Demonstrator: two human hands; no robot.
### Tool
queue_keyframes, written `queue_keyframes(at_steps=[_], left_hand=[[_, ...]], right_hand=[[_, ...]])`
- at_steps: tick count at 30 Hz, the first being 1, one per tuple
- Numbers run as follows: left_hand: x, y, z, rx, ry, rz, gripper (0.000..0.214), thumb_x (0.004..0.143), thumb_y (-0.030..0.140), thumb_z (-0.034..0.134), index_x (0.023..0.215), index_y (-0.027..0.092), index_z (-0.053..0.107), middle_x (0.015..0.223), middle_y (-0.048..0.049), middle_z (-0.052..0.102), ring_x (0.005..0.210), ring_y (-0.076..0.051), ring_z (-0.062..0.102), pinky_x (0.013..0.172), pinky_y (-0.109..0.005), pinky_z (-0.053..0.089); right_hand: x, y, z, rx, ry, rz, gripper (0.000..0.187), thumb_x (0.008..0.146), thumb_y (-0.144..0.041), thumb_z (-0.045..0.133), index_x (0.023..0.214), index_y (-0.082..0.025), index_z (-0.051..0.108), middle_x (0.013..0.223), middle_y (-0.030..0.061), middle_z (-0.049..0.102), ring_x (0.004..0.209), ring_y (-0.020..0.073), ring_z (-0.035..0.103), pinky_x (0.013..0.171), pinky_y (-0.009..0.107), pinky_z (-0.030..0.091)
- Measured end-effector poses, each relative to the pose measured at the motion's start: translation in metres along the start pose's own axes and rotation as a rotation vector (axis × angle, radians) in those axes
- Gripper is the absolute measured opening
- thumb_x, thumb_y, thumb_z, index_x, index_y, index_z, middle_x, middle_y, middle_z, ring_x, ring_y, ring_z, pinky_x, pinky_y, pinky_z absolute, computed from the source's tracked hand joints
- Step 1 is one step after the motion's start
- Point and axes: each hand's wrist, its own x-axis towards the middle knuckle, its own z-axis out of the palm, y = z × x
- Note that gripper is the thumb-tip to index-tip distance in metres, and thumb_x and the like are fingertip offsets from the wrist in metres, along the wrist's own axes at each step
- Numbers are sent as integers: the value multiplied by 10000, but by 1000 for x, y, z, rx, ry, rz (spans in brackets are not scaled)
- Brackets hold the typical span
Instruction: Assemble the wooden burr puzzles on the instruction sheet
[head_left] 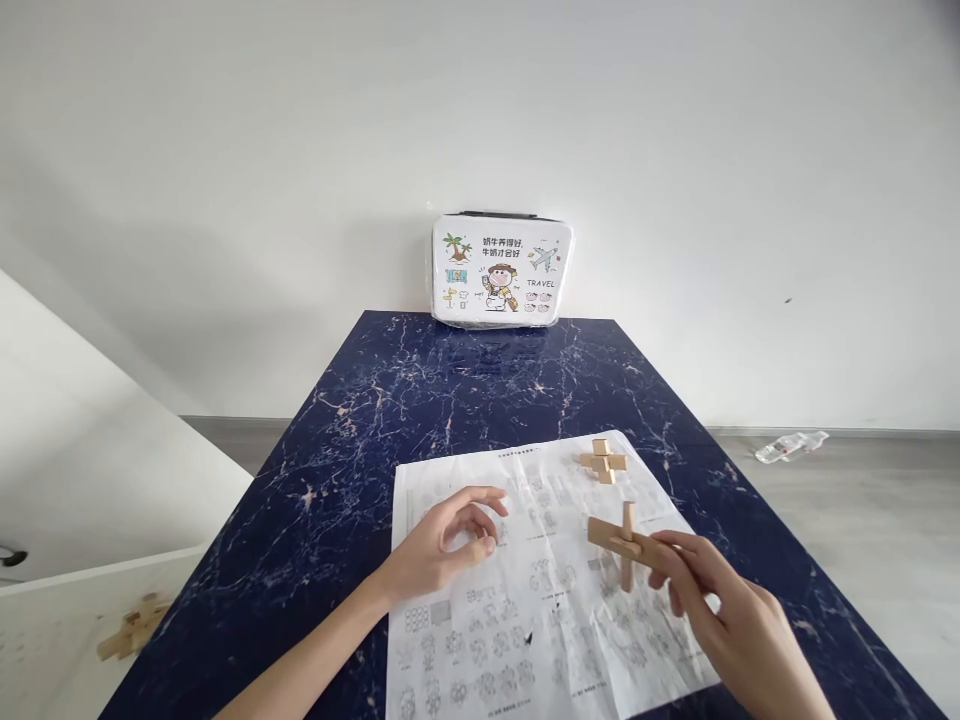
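In my right hand [712, 590] is a cross-shaped wooden puzzle [624, 543], gripped by one end of its longer piece between thumb and fingers. It is held over the right part of a creased instruction sheet [517, 560] printed with small diagrams. My left hand [450, 540] hovers over the sheet's left part, fingers curved and thumb apart from them, with nothing in it. A second wooden puzzle [603, 462], an interlocked cross of short blocks, lies near the sheet's top right corner, beyond the held one.
A dark blue marble-patterned table [450, 390] bears the sheet. At its far edge a white case [499, 270] with cartoon prints leans against the wall. More wooden pieces [133, 628] lie on a white surface at lower left. A clear plastic bottle [791, 446] lies on the floor at right.
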Motion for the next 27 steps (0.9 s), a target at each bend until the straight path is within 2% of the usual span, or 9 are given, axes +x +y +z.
queue_keyframes(at_steps=[3, 5, 9, 12, 14, 18, 20, 23, 27], left_hand=[[1, 1, 1, 16, 22, -33, 377, 1030, 343, 654, 1392, 244, 626, 1223, -107, 651, 969, -212, 648, 965, -453, 549], [2, 1, 2, 11, 35, -43, 346, 1029, 338, 649, 1358, 230, 638, 1211, -105, 659, 950, -204, 646, 943, -438, 554], [2, 2, 2, 21, 45, -52, 310, 1028, 335, 641, 1316, 219, 656, 1183, -99, 670, 930, -199, 646, 915, -416, 556], [3, 1, 1, 27, 40, -60, 299, 1034, 352, 632, 1297, 212, 665, 1156, -93, 678, 911, -196, 649, 917, -418, 556], [3, 0, 0, 29, 31, -63, 299, 1037, 354, 626, 1296, 207, 665, 1134, -88, 685, 902, -194, 656, 931, -423, 555], [4, -2, 0, 30, 21, -72, 284, 1034, 326, 629, 1288, 204, 667, 1107, -79, 697, 908, -192, 664, 938, -409, 556], [4, -1, 1, 23, 27, -70, 268, 1035, 323, 627, 1268, 199, 673, 1092, -78, 701, 901, -192, 663, 910, -395, 560], [4, 2, 3, 16, 36, -79, 242, 1047, 324, 613, 1242, 197, 681, 1084, -78, 705, 899, -190, 660, 892, -381, 553], [4, 7, 5, 28, 64, -90, 228, 1048, 296, 597, 1229, 193, 690, 1072, -76, 712, 909, -189, 658, 901, -373, 537]], right_hand=[[2, 20, -1, -110, 136, 90, 422, 1005, -641, 491, 1094, -277, 683, 781, 20, 769, 580, 216, 712, 556, 284, 517], [4, 23, 2, -140, 171, 143, 445, 991, -655, 483, 1104, -266, 670, 769, 30, 779, 608, 245, 740, 569, 304, 531], [-4, 5, 12, -150, 283, 230, 557, 964, -706, 535, 1273, -243, 556, 877, 76, 820, 659, 293, 770, 555, 337, 546], [-22, -20, 28, -104, 325, 226, 529, 974, -697, 574, 1236, -239, 524, 867, 87, 811, 644, 278, 768, 554, 328, 559], [-33, -34, 42, -12, 253, 121, 440, 1018, -644, 557, 1183, -237, 546, 845, 83, 798, 622, 248, 759, 513, 292, 542], [-35, -56, 68, 74, -132, -259, 297, 1119, -465, 444, 1078, -244, 638, 762, 31, 743, 528, 179, 667, 533, 268, 517], [-24, -63, 76, 46, -242, -369, 281, 1124, -381, 435, 1010, -245, 653, 733, 15, 721, 521, 170, 645, 535, 275, 483], [3, -66, 82, 44, -354, -357, 237, 1109, -345, 456, 1042, -245, 660, 721, -3, 704, 557, 175, 644, 563, 287, 459], [43, -58, 84, 211, -468, -183, 286, 1092, -415, 480, 942, -238, 648, 679, -5, 665, 576, 176, 600, 561, 291, 430]])
